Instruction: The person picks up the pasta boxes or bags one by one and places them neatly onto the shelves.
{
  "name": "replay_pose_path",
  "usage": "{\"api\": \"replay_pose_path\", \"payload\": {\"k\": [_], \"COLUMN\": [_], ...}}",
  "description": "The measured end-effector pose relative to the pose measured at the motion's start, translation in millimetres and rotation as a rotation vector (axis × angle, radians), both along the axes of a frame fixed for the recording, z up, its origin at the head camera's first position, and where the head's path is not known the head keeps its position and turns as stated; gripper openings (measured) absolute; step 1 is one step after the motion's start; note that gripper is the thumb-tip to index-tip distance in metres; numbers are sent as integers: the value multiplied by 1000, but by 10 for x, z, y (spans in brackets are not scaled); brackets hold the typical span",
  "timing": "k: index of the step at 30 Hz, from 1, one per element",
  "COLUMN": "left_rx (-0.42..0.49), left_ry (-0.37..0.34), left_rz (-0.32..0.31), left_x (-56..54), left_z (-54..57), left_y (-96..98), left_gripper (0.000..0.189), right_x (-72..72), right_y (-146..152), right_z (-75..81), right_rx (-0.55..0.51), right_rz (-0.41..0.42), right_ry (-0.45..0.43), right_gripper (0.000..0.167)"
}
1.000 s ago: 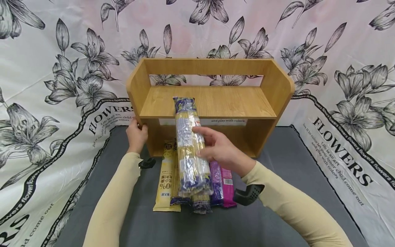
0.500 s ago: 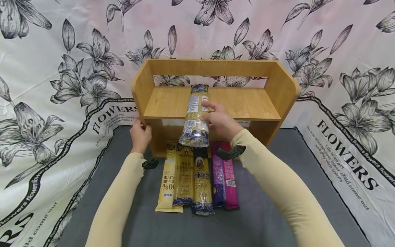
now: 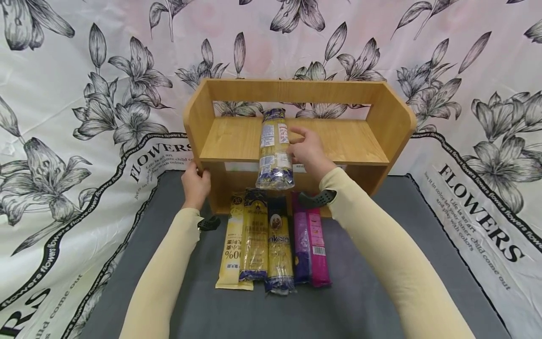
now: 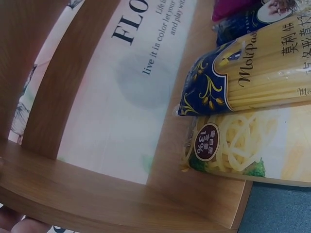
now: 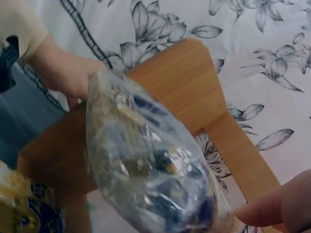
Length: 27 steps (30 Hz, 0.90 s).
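Observation:
My right hand holds a clear-and-blue pack of spaghetti by its right side, at the upper board of a wooden shelf. The pack's near end juts past the board's front edge. In the right wrist view, the thumb touches the crinkled wrapper, and most of the fingers are hidden. My left hand grips the shelf's left side panel; in the left wrist view, fingertips show at the panel's outer side.
A yellow noodle pack, a MoliPasta pack, a dark-topped spaghetti pack and a purple-pink pack lie on the grey table, their far ends at the lower compartment. A flowered cloth hangs behind.
My right hand has carried the spaghetti pack up and away from above the other packs to the upper board. My left hand has stayed on the side panel.

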<state>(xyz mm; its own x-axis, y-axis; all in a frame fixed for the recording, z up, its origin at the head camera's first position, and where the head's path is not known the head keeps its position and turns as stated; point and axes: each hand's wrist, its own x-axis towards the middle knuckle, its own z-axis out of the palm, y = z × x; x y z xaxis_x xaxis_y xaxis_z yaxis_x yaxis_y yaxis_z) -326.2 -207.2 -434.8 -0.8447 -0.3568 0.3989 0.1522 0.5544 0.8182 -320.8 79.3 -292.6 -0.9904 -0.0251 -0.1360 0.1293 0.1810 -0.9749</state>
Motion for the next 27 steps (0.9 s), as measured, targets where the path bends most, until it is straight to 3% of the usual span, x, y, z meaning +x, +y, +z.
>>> {"api": "replay_pose_path", "payload": {"k": [4,9,12,17,27], "left_rx": [2,-1,-1,-2,-6], "left_ry": [14,5,2,10,-17], "left_rz": [0,7,5,1,9], "left_x": [-6,4,14,18,26], "left_z": [13,15,21,12,33], "left_y": [11,21,26,20,20], "left_gripper": [33,32,33,31,32], "right_x": [-8,19,65,165,488], "right_y": [49,154,234,377,358], "right_z": [31,38,54,63,-41], "right_rx": [-24,-75,-34,184,753], "right_rz": [-36,-21,0,98,464], "right_ry": [19,10,31,169,482], "right_gripper": [76,69,64,59,72]}}
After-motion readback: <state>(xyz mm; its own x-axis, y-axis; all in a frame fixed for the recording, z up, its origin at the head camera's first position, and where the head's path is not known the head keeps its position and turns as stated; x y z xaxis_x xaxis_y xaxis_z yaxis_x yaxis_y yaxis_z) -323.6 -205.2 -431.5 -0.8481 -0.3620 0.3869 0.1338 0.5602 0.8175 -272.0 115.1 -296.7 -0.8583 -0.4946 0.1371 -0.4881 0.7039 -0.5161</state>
